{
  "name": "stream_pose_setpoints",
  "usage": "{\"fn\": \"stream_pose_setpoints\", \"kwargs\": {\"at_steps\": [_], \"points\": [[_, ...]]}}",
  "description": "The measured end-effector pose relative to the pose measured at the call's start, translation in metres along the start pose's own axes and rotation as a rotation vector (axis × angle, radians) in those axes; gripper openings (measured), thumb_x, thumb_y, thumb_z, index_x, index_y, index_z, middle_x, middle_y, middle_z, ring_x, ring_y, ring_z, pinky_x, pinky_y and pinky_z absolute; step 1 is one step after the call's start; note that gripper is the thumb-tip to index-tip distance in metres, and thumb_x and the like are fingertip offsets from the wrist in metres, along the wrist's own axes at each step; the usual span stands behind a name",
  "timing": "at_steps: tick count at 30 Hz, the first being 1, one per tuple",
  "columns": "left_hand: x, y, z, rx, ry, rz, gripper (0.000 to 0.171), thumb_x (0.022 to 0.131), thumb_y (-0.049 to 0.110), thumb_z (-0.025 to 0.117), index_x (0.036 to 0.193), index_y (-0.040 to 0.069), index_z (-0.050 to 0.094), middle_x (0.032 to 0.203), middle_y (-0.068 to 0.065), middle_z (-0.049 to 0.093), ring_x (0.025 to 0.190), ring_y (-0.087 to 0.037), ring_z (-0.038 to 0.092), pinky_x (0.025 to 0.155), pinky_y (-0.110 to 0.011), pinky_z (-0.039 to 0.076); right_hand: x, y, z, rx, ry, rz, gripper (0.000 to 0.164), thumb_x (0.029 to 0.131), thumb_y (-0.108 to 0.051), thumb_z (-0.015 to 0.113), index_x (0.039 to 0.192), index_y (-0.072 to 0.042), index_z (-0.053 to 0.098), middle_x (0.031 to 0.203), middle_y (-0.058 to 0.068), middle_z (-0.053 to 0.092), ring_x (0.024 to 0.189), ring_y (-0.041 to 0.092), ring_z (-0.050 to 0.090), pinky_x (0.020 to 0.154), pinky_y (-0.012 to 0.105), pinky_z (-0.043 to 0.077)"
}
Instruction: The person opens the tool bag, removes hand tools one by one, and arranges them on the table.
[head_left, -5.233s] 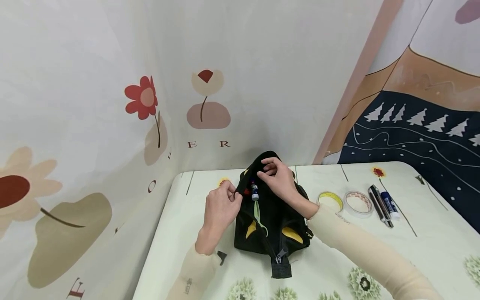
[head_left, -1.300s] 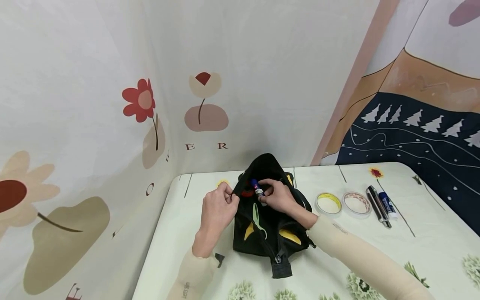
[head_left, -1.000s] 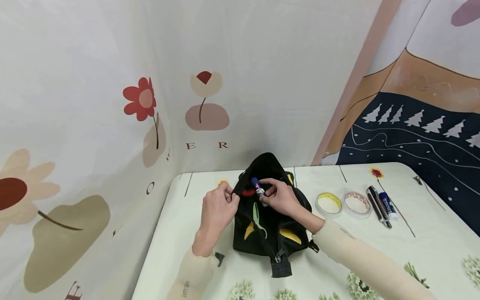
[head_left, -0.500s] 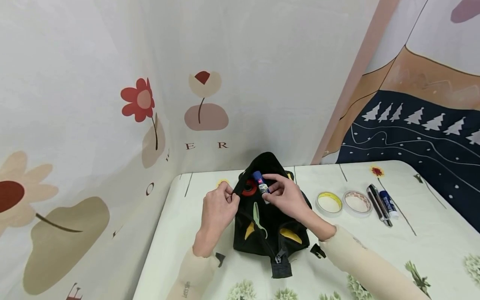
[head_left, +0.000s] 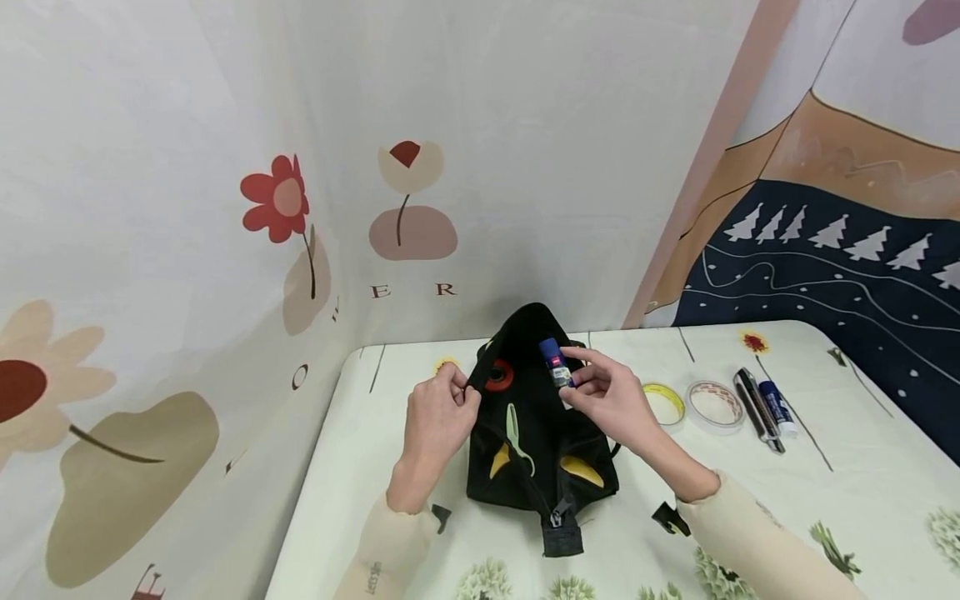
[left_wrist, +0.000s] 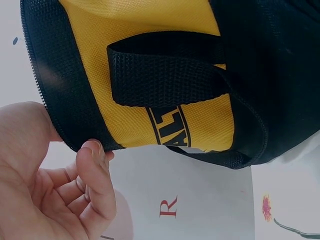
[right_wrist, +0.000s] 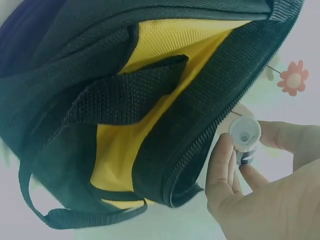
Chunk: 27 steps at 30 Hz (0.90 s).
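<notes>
1. One blue-capped glue stick (head_left: 556,362) sat tilted between the curled thumb and fingers of the right hand (head_left: 615,404), at the right side of a bag's mouth; its white end faced the right-wrist camera.
2. The black bag (head_left: 498,487), with yellow panels and a zip along its opening, stood gaping on the table (head_left: 337,517).
3. The left hand (head_left: 438,425) pinched the bag's left edge between thumb and fingers.
4. Within the mouth showed a red ring (head_left: 507,375) and, nearer the front, a slender pale-green object (head_left: 513,427).
5. To the bag's right lay a yellow-lined tape roll (head_left: 664,389), partly behind the right hand, and just beside it a clear tape roll (head_left: 716,428).
6. Farther right, a dark, shiny, elongated object (head_left: 758,410) lay alongside a second blue-and-white glue stick (head_left: 777,408).
7. Behind the table hung a pale flower-printed backdrop (head_left: 540,167).
</notes>
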<state>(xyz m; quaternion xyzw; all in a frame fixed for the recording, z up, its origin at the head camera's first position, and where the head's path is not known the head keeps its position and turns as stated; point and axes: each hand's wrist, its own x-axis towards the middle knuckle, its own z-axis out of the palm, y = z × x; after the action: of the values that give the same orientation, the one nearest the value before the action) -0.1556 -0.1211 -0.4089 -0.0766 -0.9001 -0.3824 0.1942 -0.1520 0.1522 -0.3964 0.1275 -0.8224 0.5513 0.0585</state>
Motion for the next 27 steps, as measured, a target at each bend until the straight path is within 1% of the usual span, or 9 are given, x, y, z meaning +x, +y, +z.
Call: {"fn": "stream_pose_setpoints", "kwargs": {"at_steps": [5,14,22,27], "points": [[0.0,0.001,0.0,-0.001,0.0,0.0,0.007,0.093,0.007,0.069,0.087,0.01,0.065,0.066,0.005,0.058,0.06,-0.014,0.056,0.065,-0.037,0.052,-0.005,-0.003,-0.013,-0.019,0.031,0.009,0.057,0.098,-0.002,0.082,0.152,-0.004,0.064,0.107,0.015,0.076,0.089,0.015,0.069,0.077,0.021,0.056],[-0.002,0.0,0.001,0.003,-0.002,0.011,0.007,0.093,0.006,0.069,0.088,0.01,0.065,0.066,0.005,0.058,0.06,-0.013,0.056,0.065,-0.037,0.053,-0.011,0.002,-0.041,-0.067,0.085,0.023,0.06,0.099,0.0,0.08,0.155,-0.007,0.062,0.112,0.02,0.077,0.089,0.007,0.071,0.074,0.022,0.056],[-0.002,0.0,0.0,0.015,0.007,0.015,0.007,0.092,0.006,0.07,0.088,0.009,0.065,0.067,0.004,0.059,0.06,-0.014,0.057,0.064,-0.037,0.053,-0.018,0.018,-0.066,-0.109,0.135,0.076,0.062,0.101,0.0,0.078,0.159,-0.005,0.057,0.116,0.026,0.075,0.088,0.0,0.07,0.076,0.019,0.058],[-0.002,0.001,0.0,0.007,0.006,0.01,0.008,0.092,0.006,0.069,0.087,0.01,0.065,0.066,0.004,0.059,0.06,-0.014,0.056,0.065,-0.037,0.052,-0.022,0.029,-0.084,-0.15,0.185,0.117,0.063,0.102,0.0,0.077,0.161,-0.005,0.055,0.118,0.028,0.073,0.087,-0.002,0.066,0.073,0.017,0.056]]}}
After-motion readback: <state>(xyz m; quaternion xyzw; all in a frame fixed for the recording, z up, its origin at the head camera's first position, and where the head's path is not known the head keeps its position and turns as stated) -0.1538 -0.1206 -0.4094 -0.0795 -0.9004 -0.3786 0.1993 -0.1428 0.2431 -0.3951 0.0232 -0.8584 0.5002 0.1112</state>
